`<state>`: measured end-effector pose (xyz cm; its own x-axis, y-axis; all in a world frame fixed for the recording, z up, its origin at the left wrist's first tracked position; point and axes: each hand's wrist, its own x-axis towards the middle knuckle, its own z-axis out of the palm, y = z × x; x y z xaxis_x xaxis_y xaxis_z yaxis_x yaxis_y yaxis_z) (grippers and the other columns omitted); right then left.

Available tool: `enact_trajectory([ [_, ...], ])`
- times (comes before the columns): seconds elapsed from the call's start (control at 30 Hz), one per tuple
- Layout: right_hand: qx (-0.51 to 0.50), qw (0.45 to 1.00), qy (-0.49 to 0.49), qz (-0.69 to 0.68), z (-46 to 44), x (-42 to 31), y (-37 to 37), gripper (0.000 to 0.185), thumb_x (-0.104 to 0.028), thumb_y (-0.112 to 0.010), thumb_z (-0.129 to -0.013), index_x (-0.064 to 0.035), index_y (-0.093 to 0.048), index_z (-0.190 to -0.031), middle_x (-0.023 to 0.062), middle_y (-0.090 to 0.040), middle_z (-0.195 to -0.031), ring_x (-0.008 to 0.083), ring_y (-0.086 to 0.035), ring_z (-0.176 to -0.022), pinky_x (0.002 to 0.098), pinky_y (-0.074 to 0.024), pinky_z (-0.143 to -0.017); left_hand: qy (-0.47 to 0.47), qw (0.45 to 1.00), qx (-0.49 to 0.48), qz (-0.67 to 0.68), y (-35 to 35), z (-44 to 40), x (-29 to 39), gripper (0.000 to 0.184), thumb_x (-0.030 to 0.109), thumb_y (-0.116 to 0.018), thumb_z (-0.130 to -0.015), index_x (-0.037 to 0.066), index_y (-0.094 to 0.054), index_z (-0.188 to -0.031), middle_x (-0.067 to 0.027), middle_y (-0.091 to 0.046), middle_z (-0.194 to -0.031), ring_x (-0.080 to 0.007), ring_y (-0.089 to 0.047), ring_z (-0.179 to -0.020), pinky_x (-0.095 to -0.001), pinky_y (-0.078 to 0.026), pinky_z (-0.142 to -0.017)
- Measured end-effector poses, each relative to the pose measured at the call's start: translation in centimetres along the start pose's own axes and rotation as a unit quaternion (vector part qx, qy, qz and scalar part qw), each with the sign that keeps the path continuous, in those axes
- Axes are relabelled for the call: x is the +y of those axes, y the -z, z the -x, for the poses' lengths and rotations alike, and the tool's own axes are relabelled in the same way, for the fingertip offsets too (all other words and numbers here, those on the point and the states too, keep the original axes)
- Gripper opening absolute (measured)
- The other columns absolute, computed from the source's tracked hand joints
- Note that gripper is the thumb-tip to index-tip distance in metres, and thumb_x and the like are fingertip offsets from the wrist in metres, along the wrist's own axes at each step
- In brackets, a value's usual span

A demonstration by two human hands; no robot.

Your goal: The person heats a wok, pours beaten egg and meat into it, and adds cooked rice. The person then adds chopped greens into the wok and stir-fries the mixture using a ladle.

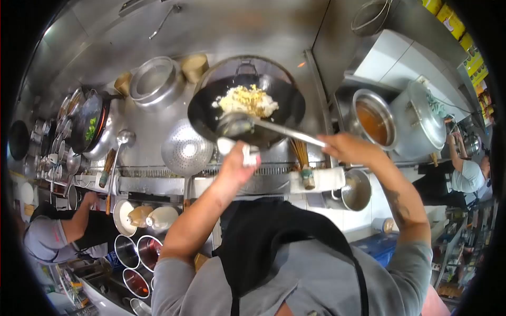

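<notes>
the left hand is closed on a white cloth at the near rim of the wok; the right hand grips the long handle of the ladle, whose bowl dips inside the wok, by the near edge of the white and yellow food. i'd want cloth between every finger and the hot rim, and the ladle bowl low and light against the metal, so grains don't spill over. beside the wok, on the steel counter, lies a round strainer; a bamboo brush stands at the other side. farther right, a pot holds orange-brown liquid. one person works at left, another at far right.
</notes>
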<state>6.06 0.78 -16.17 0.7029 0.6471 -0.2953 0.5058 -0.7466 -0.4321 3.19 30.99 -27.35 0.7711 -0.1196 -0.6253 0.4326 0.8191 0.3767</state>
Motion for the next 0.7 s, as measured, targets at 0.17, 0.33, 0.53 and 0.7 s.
enact_trajectory([
  [0.17,0.084,0.988,-0.096,0.091,-3.7,0.4,-3.3,0.034,-0.025,-0.048,-0.093,-0.0037,-0.049,-0.119,0.0212,-0.063,-0.082,0.0391,-0.062,-0.078,0.0492,-0.0482,-0.069,-0.010,1.000,-0.020,-0.021,8.5,-3.0,-6.5,0.005,0.014,-0.049,-0.086,0.010,-0.052,-0.088,-0.0066,-0.056,-0.075,-0.0189,-0.057,-0.067,-0.0341,-0.047,-0.051],
  [0.33,0.040,0.991,-0.079,0.096,1.0,0.1,0.5,0.034,-0.021,-0.049,-0.092,-0.0028,-0.050,-0.121,0.0232,-0.062,-0.074,0.0392,-0.062,-0.071,0.0477,-0.0493,-0.066,-0.065,0.996,-0.047,-0.023,6.5,-5.0,-3.2,0.006,0.017,-0.051,-0.087,0.011,-0.051,-0.086,-0.0050,-0.056,-0.074,-0.0171,-0.056,-0.067,-0.0309,-0.045,-0.049],
  [0.53,0.164,0.964,-0.164,0.132,-6.1,6.3,1.3,0.033,-0.025,-0.049,-0.092,-0.0025,-0.054,-0.116,0.0234,-0.063,-0.084,0.0396,-0.062,-0.083,0.0468,-0.0493,-0.074,-0.036,0.998,0.013,-0.040,4.3,-10.4,0.7,0.005,0.013,-0.054,-0.083,0.012,-0.052,-0.088,-0.0038,-0.055,-0.075,-0.0181,-0.054,-0.065,-0.0334,-0.044,-0.051],
  [0.7,0.148,0.914,-0.241,-0.292,-18.2,3.6,-7.1,0.026,-0.024,-0.046,-0.091,0.0005,-0.056,-0.096,0.0175,-0.060,-0.069,0.0283,-0.060,-0.054,0.0403,-0.0502,-0.053,-0.030,0.998,-0.012,-0.047,5.6,-12.0,0.6,0.010,0.017,-0.054,-0.085,0.011,-0.053,-0.093,-0.0065,-0.058,-0.090,-0.0199,-0.055,-0.080,-0.0354,-0.045,-0.057],
])
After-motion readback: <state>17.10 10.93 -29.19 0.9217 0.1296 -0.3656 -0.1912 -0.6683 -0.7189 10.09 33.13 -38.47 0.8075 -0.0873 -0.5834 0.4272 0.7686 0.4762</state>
